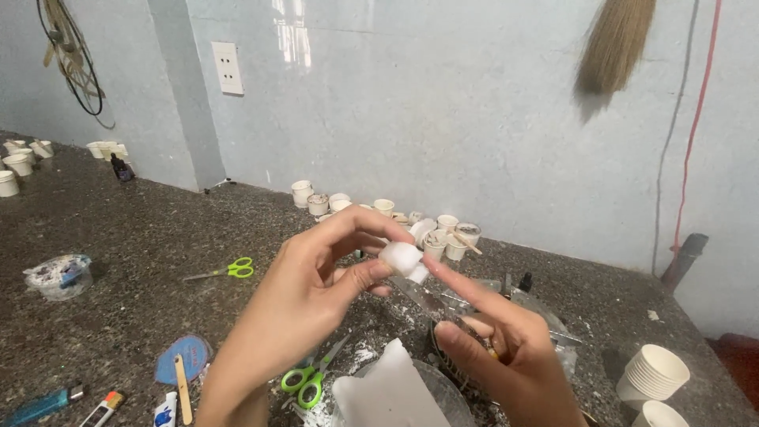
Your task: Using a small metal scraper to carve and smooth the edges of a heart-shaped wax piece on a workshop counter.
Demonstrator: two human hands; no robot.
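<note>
White wax-like lump (pixel 402 258) sits pinched in the left hand (pixel 304 296), thumb and fingertips pressed onto it above the tabletop (pixel 142 229). The right hand (pixel 506 352) keeps its grip closed around a thin blade-like tool (pixel 423 299), forefinger stretched toward the lump. The piece is small, so it could slip from the pinch, or the tool's edge could slide off and nick a fingertip. A larger white block (pixel 387 391) lies just below, green scissors (pixel 308 379) beside it.
</note>
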